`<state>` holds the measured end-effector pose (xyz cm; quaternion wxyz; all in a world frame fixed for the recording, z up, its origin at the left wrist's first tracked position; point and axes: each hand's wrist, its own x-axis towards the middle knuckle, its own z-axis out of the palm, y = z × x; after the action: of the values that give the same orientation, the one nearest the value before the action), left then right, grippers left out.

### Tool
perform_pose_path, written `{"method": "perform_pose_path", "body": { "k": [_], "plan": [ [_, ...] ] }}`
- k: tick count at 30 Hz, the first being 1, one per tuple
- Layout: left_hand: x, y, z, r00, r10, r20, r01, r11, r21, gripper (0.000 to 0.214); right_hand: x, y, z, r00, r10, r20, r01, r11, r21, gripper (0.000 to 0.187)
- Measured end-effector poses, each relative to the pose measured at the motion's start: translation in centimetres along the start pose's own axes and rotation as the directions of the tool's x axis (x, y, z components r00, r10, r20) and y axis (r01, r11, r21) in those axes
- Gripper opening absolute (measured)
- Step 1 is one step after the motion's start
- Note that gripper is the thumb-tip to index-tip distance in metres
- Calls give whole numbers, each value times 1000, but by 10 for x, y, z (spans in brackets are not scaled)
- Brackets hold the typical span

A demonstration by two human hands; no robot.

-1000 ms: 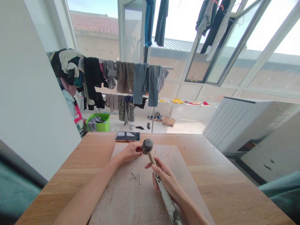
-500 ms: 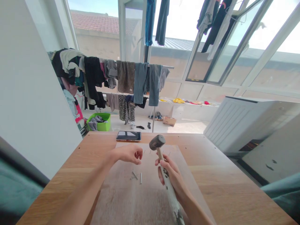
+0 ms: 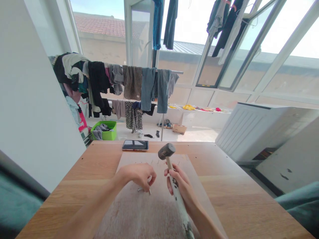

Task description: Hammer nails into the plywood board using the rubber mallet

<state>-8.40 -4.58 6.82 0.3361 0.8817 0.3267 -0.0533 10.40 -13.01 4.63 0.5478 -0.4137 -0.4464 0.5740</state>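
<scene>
My right hand is wrapped round the pale handle of a mallet, whose dark head stands raised above a weathered wooden board. My left hand is curled over a small heap of loose nails on the board, fingertips pinched at them. Whether a nail is gripped is hidden by the fingers. Several nails stand driven into the board's far part, just beyond the mallet head.
The board lies on a wooden table. A phone lies at the table's far edge. Beyond are a laundry rack with clothes, a green basket, and a white panel to the right.
My left hand has drawn back from the standing nails down to the loose nails. The mallet has swung from over the left hand to upright on the right.
</scene>
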Motion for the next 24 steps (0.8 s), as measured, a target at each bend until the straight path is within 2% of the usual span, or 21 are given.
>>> {"method": "perform_pose_path", "body": {
  "k": [5,10,13,15,18,20,22,24],
  "plan": [
    [0,3,2,997,-11,-82,12,1000,4,11,-1,0,-1,1000,8,9,-9,1000,8,33],
    [-4,-9,-7,970,-3,-241,-4,1000,-28,12,0,1,-1,1000,-7,0,7,1000,10,33],
    [-7,-24,-20,925,-1,-380,-32,996,-81,9,1,2,-2,1000,-12,4,12,1000,14,33],
    [-7,-35,-27,875,-30,-483,-40,990,-134,8,1,3,-2,1000,-12,11,12,1000,11,31],
    [-4,-50,-29,794,-92,-600,-48,976,-212,19,1,2,-2,1000,-9,15,9,1000,3,30],
    [0,-57,-25,772,-109,-626,-64,967,-248,30,0,2,-1,1000,-4,15,4,1000,4,32],
    [3,-60,-20,778,-107,-619,-81,960,-267,35,0,1,0,1000,2,18,-2,1000,4,34],
    [5,-61,-16,795,-97,-598,-90,957,-275,32,1,1,0,1000,6,20,-6,1000,1,35]
  ]
}}
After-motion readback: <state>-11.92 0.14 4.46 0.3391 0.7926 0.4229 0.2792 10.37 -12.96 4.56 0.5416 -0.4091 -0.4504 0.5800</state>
